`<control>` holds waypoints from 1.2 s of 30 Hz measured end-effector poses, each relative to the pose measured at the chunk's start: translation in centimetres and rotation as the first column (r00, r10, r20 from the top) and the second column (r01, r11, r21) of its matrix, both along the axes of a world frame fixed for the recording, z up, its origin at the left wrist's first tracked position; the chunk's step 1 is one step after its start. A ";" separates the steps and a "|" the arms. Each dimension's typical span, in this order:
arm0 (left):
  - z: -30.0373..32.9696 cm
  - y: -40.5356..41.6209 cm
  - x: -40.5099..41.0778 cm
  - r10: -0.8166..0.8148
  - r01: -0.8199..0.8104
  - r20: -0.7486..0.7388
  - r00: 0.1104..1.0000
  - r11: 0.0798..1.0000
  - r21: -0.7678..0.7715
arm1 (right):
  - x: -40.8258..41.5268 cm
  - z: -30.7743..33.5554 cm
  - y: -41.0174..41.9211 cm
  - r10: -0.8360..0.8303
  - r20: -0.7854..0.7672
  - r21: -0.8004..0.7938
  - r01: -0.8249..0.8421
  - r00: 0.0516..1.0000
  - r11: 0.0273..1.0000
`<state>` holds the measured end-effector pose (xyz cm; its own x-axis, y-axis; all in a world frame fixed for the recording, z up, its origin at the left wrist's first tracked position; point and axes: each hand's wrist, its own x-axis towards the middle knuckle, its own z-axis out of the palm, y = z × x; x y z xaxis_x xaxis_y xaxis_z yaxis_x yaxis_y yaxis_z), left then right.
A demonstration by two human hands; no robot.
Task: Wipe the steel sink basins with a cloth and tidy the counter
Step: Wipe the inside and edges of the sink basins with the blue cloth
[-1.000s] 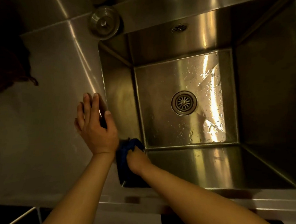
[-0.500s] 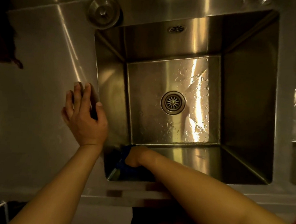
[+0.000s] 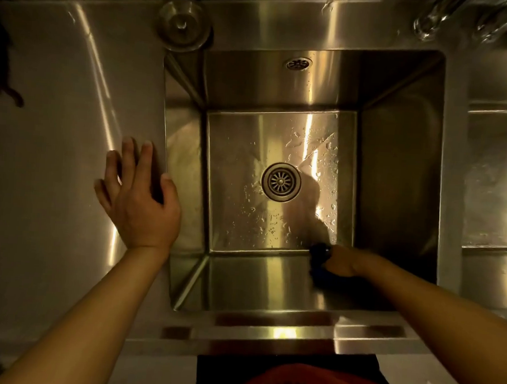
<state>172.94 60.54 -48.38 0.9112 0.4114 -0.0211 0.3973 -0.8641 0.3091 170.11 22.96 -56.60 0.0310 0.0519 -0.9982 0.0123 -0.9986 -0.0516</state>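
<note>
You are looking straight down at a pale grey, smooth counter (image 3: 49, 155) that fills the left side of the view. Set into it is a deep, square stainless steel sink basin (image 3: 395, 176) with straight walls and a flat floor. The basin holds no dishes; its floor carries scattered water droplets (image 3: 317, 154), thickest on the right half, and a round steel drain strainer (image 3: 281, 181) sits at its centre. A small oval overflow vent (image 3: 297, 64) is set in the far wall. To the right, beyond a steel divider, the edge of a second steel basin (image 3: 496, 183) shows; what it holds cannot be made out.

Your left hand (image 3: 137, 196) lies flat on the counter just beside the basin's left rim, fingers spread, gripping nothing. Your right hand (image 3: 341, 261) reaches down inside the basin to its near right corner, where the floor meets the near wall, and is closed around a dark blue cloth (image 3: 319, 255) pressed against the steel.

A round steel sink plug (image 3: 184, 24) with a central knob rests on the counter at the basin's far left corner. Clear glassware (image 3: 435, 22) lies blurred at the top right.
</note>
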 end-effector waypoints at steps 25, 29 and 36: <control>-0.1 0.0 -0.2 -0.008 0.007 0.028 1.000 1.000 0.023 | -3.3 -0.5 10.7 -0.156 0.006 0.278 0.148 0.988 0.949; 0.1 0.0 -0.1 -0.010 0.010 0.026 1.000 1.000 -0.001 | -2.6 0.1 4.8 -0.148 0.110 0.130 0.134 0.983 0.982; -0.2 0.3 -0.1 -0.032 0.032 0.039 0.999 0.999 -0.017 | -2.0 5.0 -2.1 -0.100 0.390 0.055 0.085 0.915 0.995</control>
